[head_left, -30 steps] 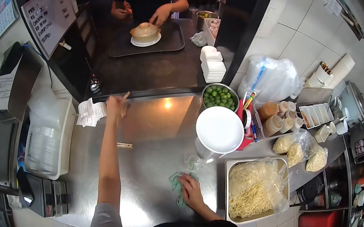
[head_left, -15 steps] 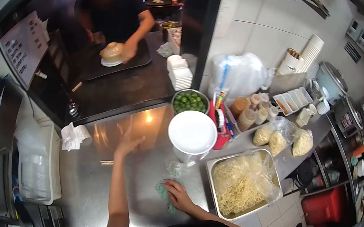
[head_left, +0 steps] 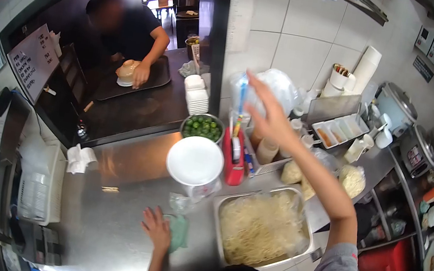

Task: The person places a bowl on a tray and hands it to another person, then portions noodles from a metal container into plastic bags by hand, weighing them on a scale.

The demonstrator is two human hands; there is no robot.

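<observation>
My left hand (head_left: 157, 229) lies on the steel counter with its fingers spread. Just beside it is a crumpled green cloth (head_left: 177, 233); whether the two touch I cannot make out. My right hand (head_left: 270, 117) is raised over the counter's back, fingers stretched out and slightly blurred. It holds nothing visible and passes in front of the clear plastic bags (head_left: 287, 93) and the sauce bottles (head_left: 267, 151). Below it stand a red tape dispenser (head_left: 234, 164) and a metal tray (head_left: 306, 248) of noodles (head_left: 259, 228), partly covered with plastic.
A white lidded tub (head_left: 194, 161) and a bowl of green limes (head_left: 204, 126) stand near the window. Through the window, a person's hand (head_left: 140, 74) holds a bowl (head_left: 127, 70) on a dark tray (head_left: 150, 87). A white basket (head_left: 56, 189) stands left; a clothespin (head_left: 110, 189) lies nearby.
My right hand has left the green cloth and risen to the back right. My left hand has come down from the window side to beside the cloth. The view has shifted.
</observation>
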